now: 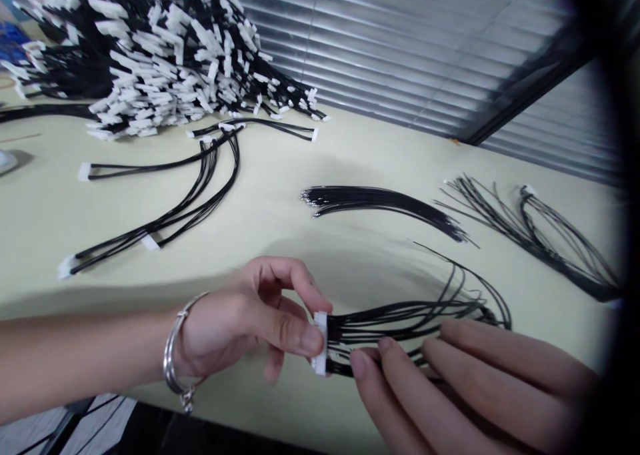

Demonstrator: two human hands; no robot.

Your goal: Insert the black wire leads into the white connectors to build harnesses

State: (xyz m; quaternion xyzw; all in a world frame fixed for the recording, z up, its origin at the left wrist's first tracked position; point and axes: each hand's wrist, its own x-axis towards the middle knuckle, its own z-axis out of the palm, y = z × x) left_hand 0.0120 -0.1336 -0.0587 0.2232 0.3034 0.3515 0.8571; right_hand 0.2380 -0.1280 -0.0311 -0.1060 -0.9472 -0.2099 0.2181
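Low over the front of the table, my left hand (pixel 270 321) grips a white connector (pixel 321 343) between thumb and forefinger. A silver bangle circles that wrist. Several black wires (pixel 395 316) run from the connector to the right and curl back beyond my right hand. My right hand (pixel 465 388) is closed on black wires close to the connector, thumb and forefinger nearly together. Its palm and part of the wires are hidden behind the fingers.
A big heap of black cables with white connectors (pixel 165 61) fills the back left. Finished-looking cable harnesses (pixel 165 221) lie in front of it. A bundle of loose black wires (pixel 380 198) rests mid-table, with another harness (pixel 545 248) at right. Blinds (pixel 390 48) stand behind.
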